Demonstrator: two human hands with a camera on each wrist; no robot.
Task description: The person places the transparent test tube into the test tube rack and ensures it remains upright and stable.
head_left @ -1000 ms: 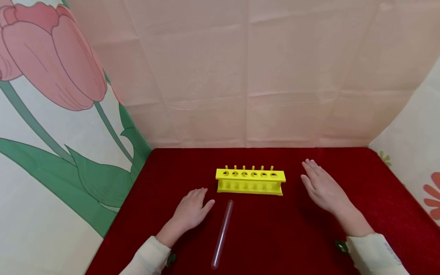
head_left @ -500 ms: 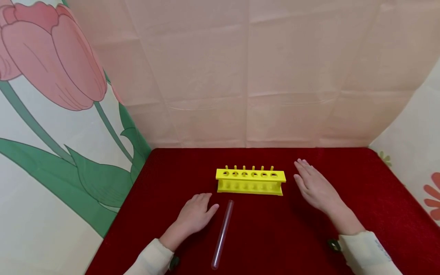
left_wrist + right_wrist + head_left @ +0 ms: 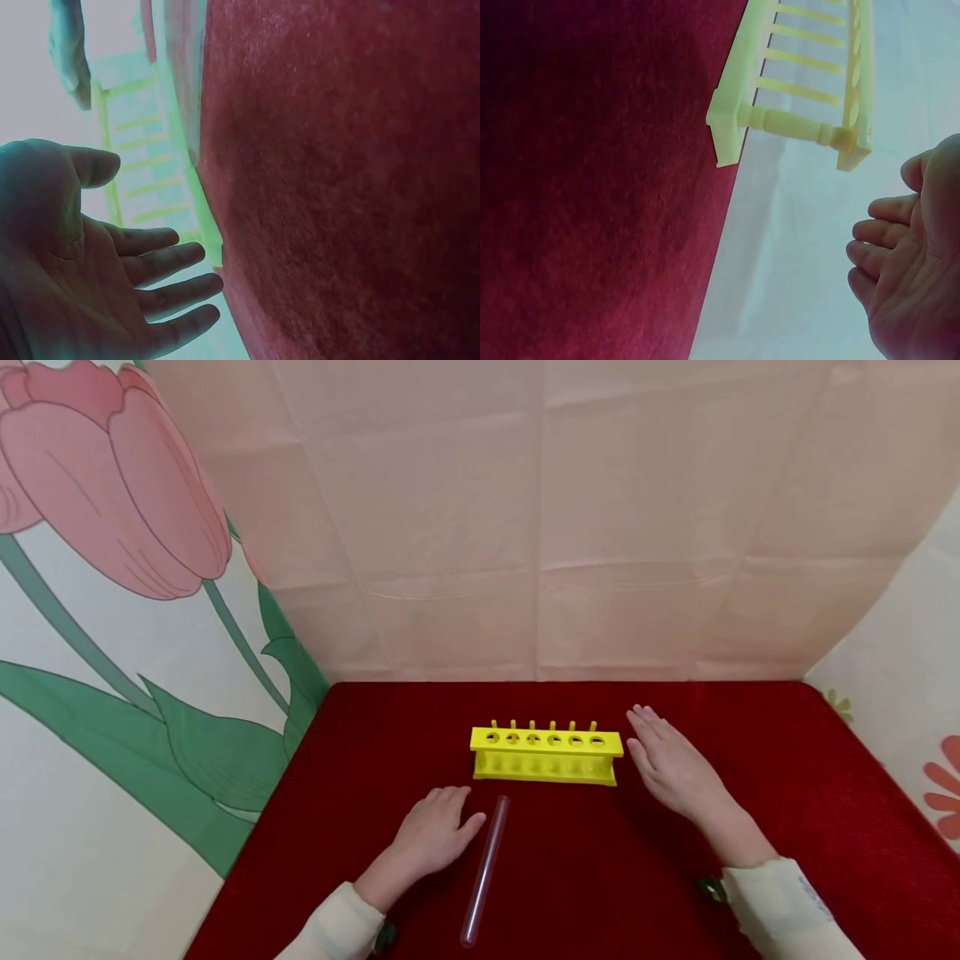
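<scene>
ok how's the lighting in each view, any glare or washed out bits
Head view: even light, a thin glint along the clear tube, a soft shadow by the right hand; left wrist: the backdrop is blown out, the yellow rack pale and greenish, the left hand dim; right wrist: the rack is bleached, the backdrop bluish, the red cloth dark at upper left.

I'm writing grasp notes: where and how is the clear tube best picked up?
Probably pinch the tube at its middle, across its width, bringing the left hand from above and the left. It lies flat on the red cloth, long and thin, both long sides free, and that hand is nearest.
</scene>
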